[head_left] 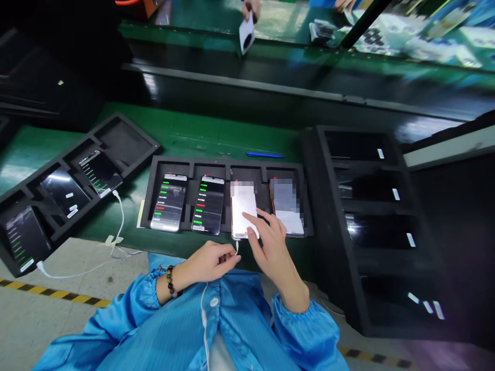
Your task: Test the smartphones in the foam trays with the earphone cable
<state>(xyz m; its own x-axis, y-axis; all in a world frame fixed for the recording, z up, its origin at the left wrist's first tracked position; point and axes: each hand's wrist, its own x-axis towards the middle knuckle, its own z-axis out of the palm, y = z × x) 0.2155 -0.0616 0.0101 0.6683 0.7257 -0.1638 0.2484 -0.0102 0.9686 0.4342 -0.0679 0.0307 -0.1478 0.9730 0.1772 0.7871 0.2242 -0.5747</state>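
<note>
My left hand (pixel 216 262) pinches the white plug of a charging cable (pixel 237 248) at the lower edge of a phone with a bright white screen (pixel 244 203). My right hand (pixel 270 239) is over that same phone, fingers spread, with the index fingertip at its screen. The phone lies in the third slot of a black foam tray (pixel 189 206). To its left lie two phones with dark screens and lines of green and red text, the nearer one (pixel 208 205) and the farther one (pixel 169 203). Another lit phone (pixel 288 211) lies to the right, partly behind my right hand.
A second foam tray (pixel 133 134) with phones and white cables (pixel 120 206) sits angled at left. At right is a tall black tray (pixel 348 257) of dark phones with white labels. A blue pen (pixel 265 155) lies behind the middle tray. Across a partition, another person's hand (pixel 252 7) holds a white piece.
</note>
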